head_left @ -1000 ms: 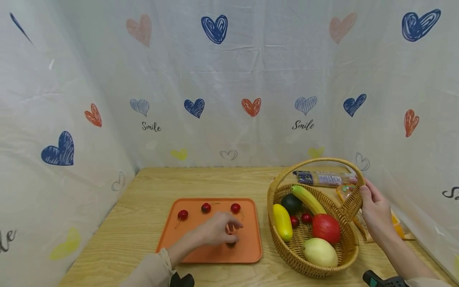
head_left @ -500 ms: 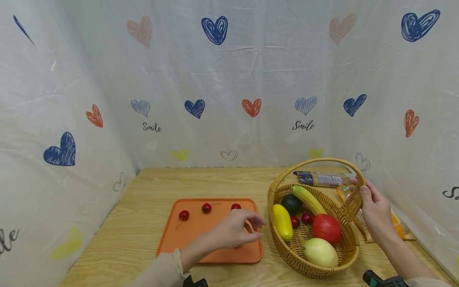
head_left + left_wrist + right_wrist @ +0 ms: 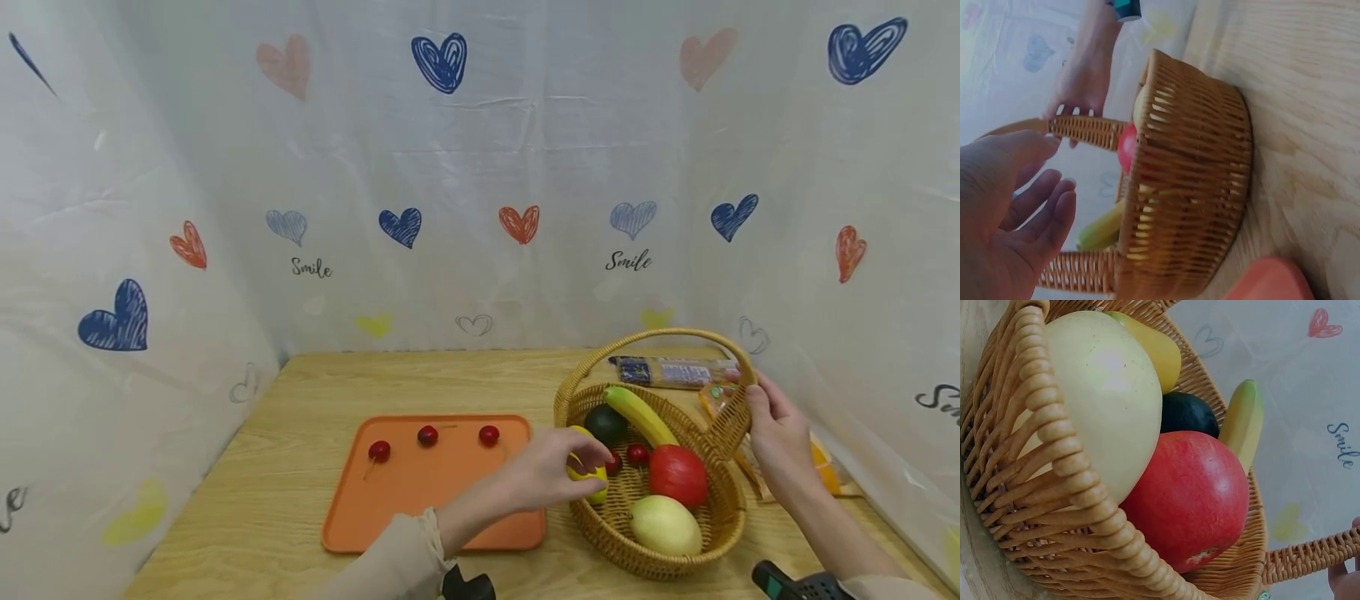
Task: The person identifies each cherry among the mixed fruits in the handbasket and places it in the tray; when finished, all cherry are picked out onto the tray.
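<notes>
My left hand [image 3: 558, 468] hovers over the left rim of the wicker basket [image 3: 626, 560], thumb and curved fingers apart, with nothing seen between them. A yellow oblong fruit [image 3: 597, 497] lies partly hidden behind it. Also in the basket are two red cherries [image 3: 637, 454], a banana [image 3: 643, 417], a dark oval fruit [image 3: 606, 425], a red round fruit [image 3: 678, 477] and a pale round fruit [image 3: 666, 526]. My right hand [image 3: 780, 429] grips the right side of the basket's handle [image 3: 660, 333]. On the orange tray [image 3: 405, 500] three cherries [image 3: 427, 435] show; my left forearm covers its lower right.
Behind the basket lies a long clear packet [image 3: 671, 372] with a dark blue label. Orange-and-clear packages [image 3: 825, 468] lie right of the basket, behind my right wrist. A white curtain [image 3: 480, 167] with printed hearts stands behind the wooden table [image 3: 247, 475].
My left hand has moved right from the tray's lower right, where a dark cherry showed beneath it, to above the basket's left side. The right hand keeps its grip on the handle.
</notes>
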Tool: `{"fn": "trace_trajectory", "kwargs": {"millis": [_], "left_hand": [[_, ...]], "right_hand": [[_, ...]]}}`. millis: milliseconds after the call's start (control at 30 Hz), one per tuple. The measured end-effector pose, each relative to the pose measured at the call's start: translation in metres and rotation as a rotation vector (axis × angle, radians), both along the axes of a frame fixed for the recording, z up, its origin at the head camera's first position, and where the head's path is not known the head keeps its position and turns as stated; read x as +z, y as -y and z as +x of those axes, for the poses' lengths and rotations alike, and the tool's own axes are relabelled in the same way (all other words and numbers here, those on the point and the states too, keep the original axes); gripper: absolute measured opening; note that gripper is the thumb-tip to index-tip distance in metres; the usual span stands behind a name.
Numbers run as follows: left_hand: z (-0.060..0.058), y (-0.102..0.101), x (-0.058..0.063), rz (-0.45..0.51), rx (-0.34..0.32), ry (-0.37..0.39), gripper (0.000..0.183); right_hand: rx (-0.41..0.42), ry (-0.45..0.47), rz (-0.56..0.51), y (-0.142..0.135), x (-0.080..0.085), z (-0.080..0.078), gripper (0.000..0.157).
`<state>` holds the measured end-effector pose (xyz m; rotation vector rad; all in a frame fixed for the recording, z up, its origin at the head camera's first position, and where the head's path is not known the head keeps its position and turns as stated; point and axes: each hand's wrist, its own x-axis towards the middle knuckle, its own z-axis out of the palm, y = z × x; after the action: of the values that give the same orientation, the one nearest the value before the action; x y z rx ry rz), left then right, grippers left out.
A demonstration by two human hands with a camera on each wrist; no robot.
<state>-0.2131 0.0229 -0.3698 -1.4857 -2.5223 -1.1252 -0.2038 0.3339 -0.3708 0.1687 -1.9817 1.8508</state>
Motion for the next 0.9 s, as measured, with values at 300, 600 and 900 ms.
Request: {"fn": "trace_trajectory", "kwargs": {"millis": [300, 600, 900], "left_hand": [[0.001, -0.031, 0.005, -0.041, 0.003, -0.091, 0.022], [-0.009, -0.059, 0.007, -0.027, 0.044, -0.105, 0.021], [-0.018, -0.07, -0.005, -0.009, 0.186, -0.12, 0.018]], "right_hand": [[-0.001, -0.018, -0.009, 0.001, 0.0, -0.001, 0.041], [-0.019, -0.002, 0.019, 0.0, 0.001, 0.0, 0.042], [-0.016, -0.02, 0.023, -0.001, 0.0, 0.0, 0.04]]}}
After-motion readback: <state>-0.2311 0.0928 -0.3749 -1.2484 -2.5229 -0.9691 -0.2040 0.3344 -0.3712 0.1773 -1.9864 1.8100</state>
